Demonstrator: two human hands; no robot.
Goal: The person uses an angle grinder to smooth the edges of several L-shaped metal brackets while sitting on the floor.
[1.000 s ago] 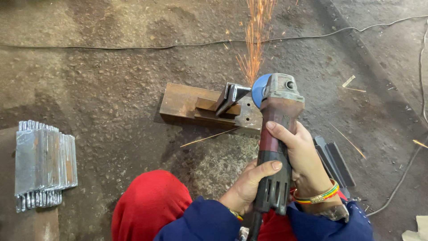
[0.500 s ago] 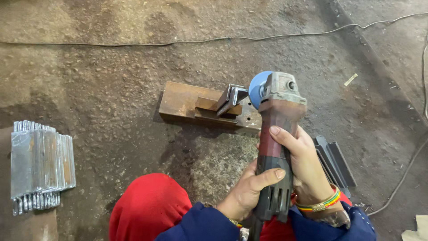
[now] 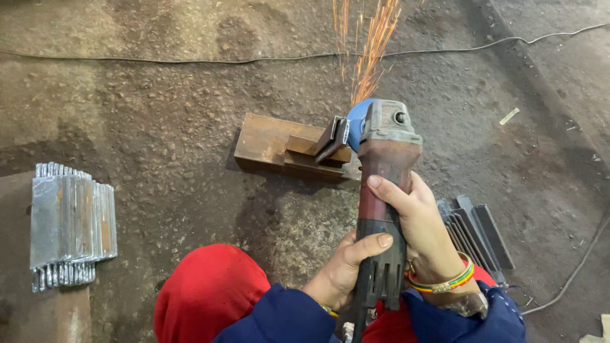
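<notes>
Both hands are clenched around the angle grinder [image 3: 380, 209] at centre right — the right hand [image 3: 422, 232] grasping higher on the body, the left hand [image 3: 346, 267] lower, probably for steady control. Its disc meets the small metal piece [image 3: 335, 136] propped on the rusty steel block [image 3: 286, 147] — sparks [image 3: 368, 44] fly upward. No labels are visible.

Rusty matt steel block [image 3: 273, 143]; shiny metal plates [image 3: 70, 225]; rough gritty floor [image 3: 159, 127].
</notes>
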